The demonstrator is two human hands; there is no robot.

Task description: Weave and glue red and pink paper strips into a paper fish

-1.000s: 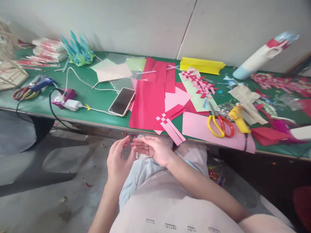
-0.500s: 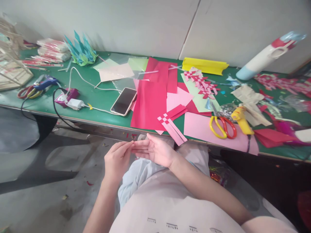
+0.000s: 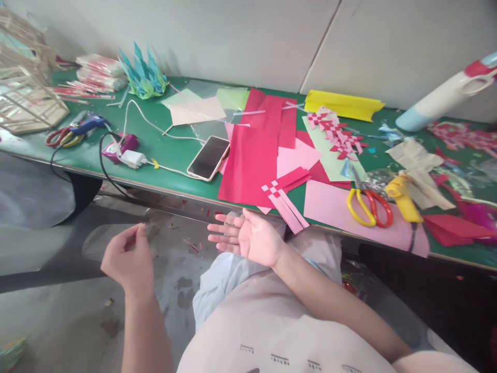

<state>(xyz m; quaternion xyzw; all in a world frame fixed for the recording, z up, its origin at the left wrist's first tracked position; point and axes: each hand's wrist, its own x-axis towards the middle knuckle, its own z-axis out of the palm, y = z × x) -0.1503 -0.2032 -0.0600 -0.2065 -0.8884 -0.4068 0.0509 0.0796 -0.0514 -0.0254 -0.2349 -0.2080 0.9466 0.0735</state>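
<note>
My right hand [image 3: 256,239] is held palm up over my lap, its fingers spread and nothing visible in it. It is just in front of the table edge, near a woven pink-and-red paper piece [image 3: 285,199] with loose pink strips. My left hand [image 3: 130,256] is out to the left above the floor, thumb and fingertips pinched together. Whatever may be between those fingertips is too small to make out. Large red paper sheets [image 3: 248,166] lie behind the right hand, beside a phone [image 3: 208,158].
On the green table [image 3: 166,155] lie yellow-and-red scissors [image 3: 368,207], a yellow glue gun [image 3: 404,197], pink paper [image 3: 326,207] and a purple power block [image 3: 120,147] with cables. A blue-green paper plant [image 3: 143,75] and a wooden stick frame [image 3: 29,98] stand at the back left.
My left hand has moved away to the left from the right hand's fingertips, its fingers still pinched. My right hand stays in place with its fingers more spread. The view has shifted slightly left.
</note>
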